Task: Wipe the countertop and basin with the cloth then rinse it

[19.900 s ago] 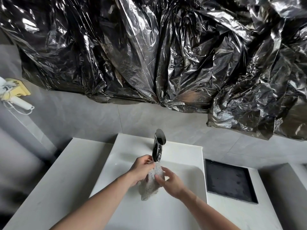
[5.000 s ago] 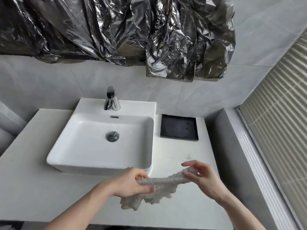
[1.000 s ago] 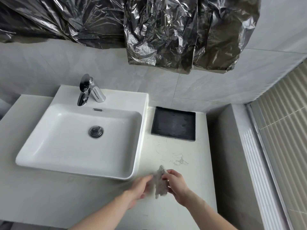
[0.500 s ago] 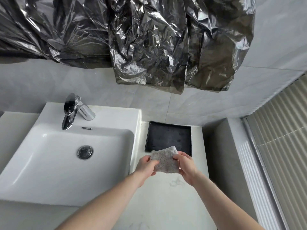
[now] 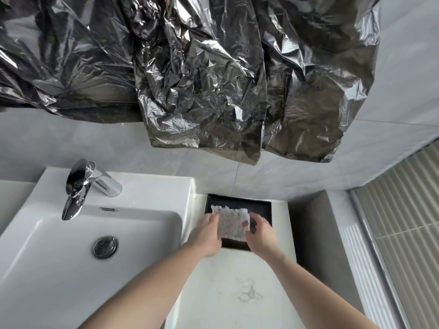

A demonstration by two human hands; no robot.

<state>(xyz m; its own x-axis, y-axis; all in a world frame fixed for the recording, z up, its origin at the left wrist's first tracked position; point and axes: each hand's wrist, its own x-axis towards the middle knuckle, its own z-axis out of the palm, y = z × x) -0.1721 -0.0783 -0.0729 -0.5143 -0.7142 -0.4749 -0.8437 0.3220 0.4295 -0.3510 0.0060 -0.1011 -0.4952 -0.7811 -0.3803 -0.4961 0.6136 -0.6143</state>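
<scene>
Head view: both hands hold the cloth (image 5: 231,224), now folded into a flat rectangle, over the black tray (image 5: 261,206). Half a second ago the same folded cloth was held up in front of the tray's near edge; a second ago it was a bunched strip held low over the countertop (image 5: 228,293). It has since travelled toward 12 o'clock and come down over the tray. Judgement: wiping and rinsing look finished, and the cloth is being put away.

Left hand (image 5: 207,235) grips the cloth's left edge, fingers curled round it. Right hand (image 5: 261,233) pinches the right edge, thumb showing on top. Whether the cloth already touches the tray floor cannot be told.

Containers: the tray sits at 3 o'clock of the basin (image 5: 59,264), just beside its rim, and holds nothing visible besides the cloth. The basin shows only its drain plug (image 5: 105,246); no standing water is apparent. The faucet (image 5: 78,186) stands at the basin's 12 o'clock with no stream visible.

Faint grey marks (image 5: 248,290) remain on the countertop at 6 o'clock of the tray.
</scene>
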